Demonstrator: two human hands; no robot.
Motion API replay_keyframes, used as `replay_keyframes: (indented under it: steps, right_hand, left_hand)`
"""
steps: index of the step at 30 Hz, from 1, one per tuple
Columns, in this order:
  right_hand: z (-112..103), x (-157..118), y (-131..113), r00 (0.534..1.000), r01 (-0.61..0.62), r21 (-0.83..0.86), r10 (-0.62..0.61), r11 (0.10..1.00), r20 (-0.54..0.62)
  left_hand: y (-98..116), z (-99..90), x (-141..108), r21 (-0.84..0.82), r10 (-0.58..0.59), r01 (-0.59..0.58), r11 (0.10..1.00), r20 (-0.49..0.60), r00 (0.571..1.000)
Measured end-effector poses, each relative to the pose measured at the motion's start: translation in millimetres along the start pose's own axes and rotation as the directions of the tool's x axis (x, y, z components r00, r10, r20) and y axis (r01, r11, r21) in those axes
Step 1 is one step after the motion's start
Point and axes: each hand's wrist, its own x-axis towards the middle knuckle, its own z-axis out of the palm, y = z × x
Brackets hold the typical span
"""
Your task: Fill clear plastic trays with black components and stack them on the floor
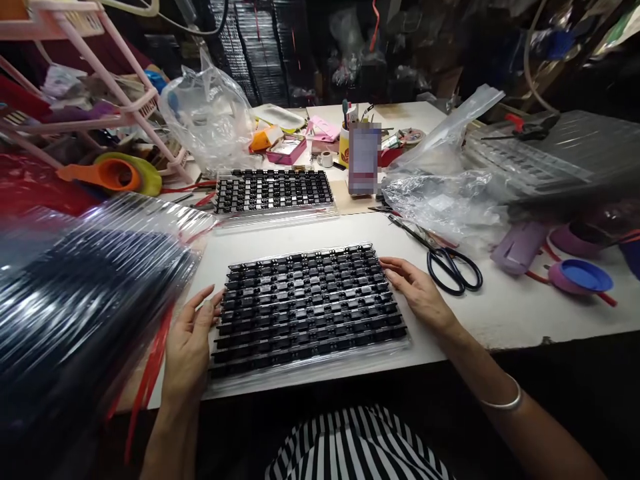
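Note:
In front of me on the white table is a clear plastic tray filled with rows of small black parts that have metal pins. My left hand holds the tray's left edge, its fingertips partly hidden behind the rim. At the opposite edge, my right hand grips the upper right side between thumb and fingers. A second clear tray with similar black parts lies farther back.
Black-handled scissors lie right of my right hand. Stacked plastic trays with red straps stand at left, beneath a pink rack. A phone-like object, clear bags and a purple tape dispenser are farther off.

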Motion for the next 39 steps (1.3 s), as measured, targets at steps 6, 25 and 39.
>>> replay_keyframes:
  steps: [6,25,39]
  right_hand:
    - [-0.9,-4.2,2.2,0.992,-0.027,0.306,0.064,0.952,-0.113]
    - [-6.6,-9.0,-2.0,0.991,0.029,0.436,0.032,0.899,-0.131]
    - [-6.7,-9.6,-3.8,0.99,0.027,0.51,0.049,0.86,-0.136]
  left_hand:
    - [7.4,2.9,-4.0,-0.26,0.056,-0.054,0.964,-0.002,0.998]
    - [15.9,7.2,-7.4,-0.386,0.057,-0.067,0.92,-0.038,0.998]
    - [14.3,6.3,-7.3,-0.389,0.071,-0.074,0.918,-0.023,0.997]
